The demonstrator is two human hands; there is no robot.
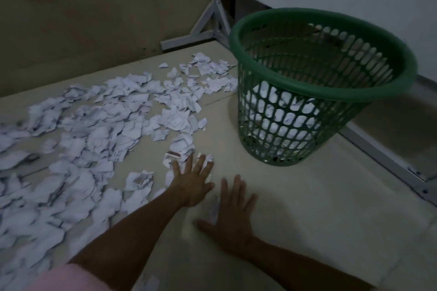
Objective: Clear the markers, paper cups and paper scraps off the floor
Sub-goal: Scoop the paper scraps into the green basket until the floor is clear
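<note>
Many scraps (pixel 99 139) litter the floor (pixel 307 208): light, flimsy, best scooped between both palms. Left hand (pixel 192 181) and right hand (pixel 233 217) lie flat, fingers apart.

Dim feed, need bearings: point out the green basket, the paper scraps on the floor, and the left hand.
green basket (pixel 314 92), head view, front rim.
paper scraps (pixel 99 134), head view, middle of the spread.
left hand (pixel 192 181), head view, back of hand.
</note>
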